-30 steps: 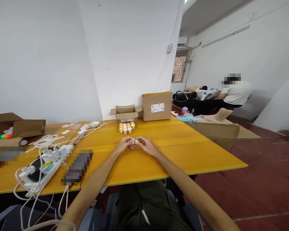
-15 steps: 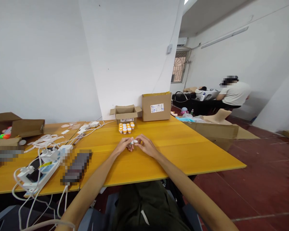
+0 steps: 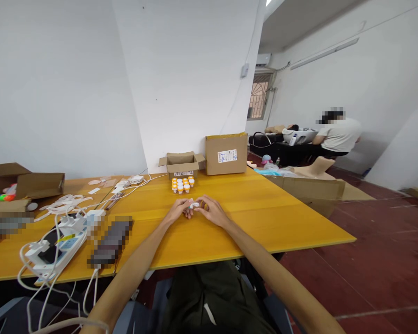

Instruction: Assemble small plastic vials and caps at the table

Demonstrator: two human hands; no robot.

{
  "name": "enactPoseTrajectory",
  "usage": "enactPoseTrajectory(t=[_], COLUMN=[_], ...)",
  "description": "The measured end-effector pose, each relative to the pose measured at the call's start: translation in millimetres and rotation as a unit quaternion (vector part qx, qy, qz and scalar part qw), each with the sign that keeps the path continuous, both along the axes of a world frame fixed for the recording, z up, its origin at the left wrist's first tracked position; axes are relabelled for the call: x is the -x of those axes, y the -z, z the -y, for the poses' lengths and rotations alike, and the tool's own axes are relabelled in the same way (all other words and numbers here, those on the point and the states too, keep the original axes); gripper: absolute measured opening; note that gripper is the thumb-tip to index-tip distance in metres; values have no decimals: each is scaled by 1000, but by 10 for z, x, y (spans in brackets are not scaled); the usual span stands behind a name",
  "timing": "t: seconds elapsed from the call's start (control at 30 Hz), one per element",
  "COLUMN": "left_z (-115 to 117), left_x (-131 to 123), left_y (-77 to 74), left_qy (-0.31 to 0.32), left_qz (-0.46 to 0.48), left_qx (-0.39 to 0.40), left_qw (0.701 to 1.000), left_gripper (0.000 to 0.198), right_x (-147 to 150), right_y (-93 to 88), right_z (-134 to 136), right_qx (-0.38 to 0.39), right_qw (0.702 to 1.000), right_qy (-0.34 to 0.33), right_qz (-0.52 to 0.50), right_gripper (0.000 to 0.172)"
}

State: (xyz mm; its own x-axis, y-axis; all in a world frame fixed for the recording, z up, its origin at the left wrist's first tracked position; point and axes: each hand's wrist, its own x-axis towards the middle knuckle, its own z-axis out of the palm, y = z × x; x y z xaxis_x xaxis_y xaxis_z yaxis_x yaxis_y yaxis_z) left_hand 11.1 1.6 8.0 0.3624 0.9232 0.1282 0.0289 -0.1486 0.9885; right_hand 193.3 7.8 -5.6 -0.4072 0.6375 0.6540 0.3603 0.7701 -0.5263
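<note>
My left hand [image 3: 179,209] is closed around one end of a small white container [image 3: 195,205], held on its side just above the yellow tabletop. The fingers of my right hand [image 3: 212,211] are bent round its other end and touch it. Most of the container is covered by my fingers, so its cap cannot be made out. Just beyond my hands stands a tight group of several small white jars [image 3: 180,189], some with orange rims on their lids.
Behind the jars are an open cardboard box [image 3: 183,162] and a taller, labelled cardboard box [image 3: 226,155]. A phone [image 3: 111,241] and a power strip [image 3: 71,243] with tangled white cables lie to the left. A person [image 3: 341,132] sits across the room.
The container has turned slightly in my fingers, and my right fingertips have shifted a little on it. The jars and boxes stay where they were.
</note>
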Motion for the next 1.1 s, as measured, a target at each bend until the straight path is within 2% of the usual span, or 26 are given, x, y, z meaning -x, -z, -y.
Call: enactPoseTrajectory(t=[0.17,0.37,0.8,1.1], left_z=[-7,-36,-8,-49], left_x=[-4,17,20,21], left_y=[10,36,19,72], left_qy=[-3,-1,21,9], left_qz=[-3,-3,-1,-13], left_qx=[10,-4,-54,-56], left_qw=[1000,1000,998,998], left_gripper=[49,44,38,45], right_x=[-2,8,9,9], right_y=[-17,9,-38,-47], right_z=[18,2,6,-6], right_qx=[-22,15,90,202], right_qw=[1000,1000,992,976], right_qy=[-17,20,68,64], right_qz=[3,7,61,46], right_gripper=[11,13,44,62])
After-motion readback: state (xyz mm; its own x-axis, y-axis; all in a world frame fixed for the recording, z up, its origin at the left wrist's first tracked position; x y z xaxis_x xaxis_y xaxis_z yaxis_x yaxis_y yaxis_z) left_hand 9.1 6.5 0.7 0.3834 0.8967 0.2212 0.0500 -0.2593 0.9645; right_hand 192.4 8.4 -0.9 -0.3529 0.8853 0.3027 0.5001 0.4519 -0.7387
